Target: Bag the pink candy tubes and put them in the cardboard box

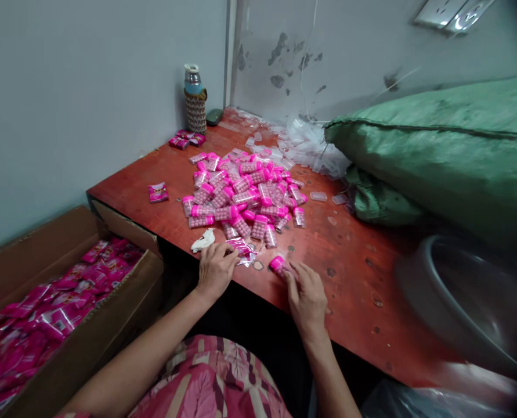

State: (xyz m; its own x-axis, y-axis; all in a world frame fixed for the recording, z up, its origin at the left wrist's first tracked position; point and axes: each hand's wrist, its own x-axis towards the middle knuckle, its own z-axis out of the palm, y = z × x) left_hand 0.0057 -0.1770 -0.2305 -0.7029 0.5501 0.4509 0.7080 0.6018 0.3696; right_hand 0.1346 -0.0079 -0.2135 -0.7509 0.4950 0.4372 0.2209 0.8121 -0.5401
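My right hand (307,293) pinches a small clear container with a pink cap (278,265) by its lower end, close to the table's front edge. With fingers curled, my left hand (217,268) holds the near edge of a shiny pink printed wrapper (239,246), which lies on the tabletop. A crumpled white scrap (203,240) sits just beyond the left fingers. Farther back spreads a heap of the same capped containers (245,194), filled with small pink balls. A single pink packet (158,192) lies to the left of the heap.
A cardboard box (123,290) full of pink packets stands at the left, below the red table (354,273). Clear plastic pieces (304,145) pile up at the back. Green sacks (436,145) and a grey basin (436,290) occupy the right. A covered flask (195,104) stands behind.
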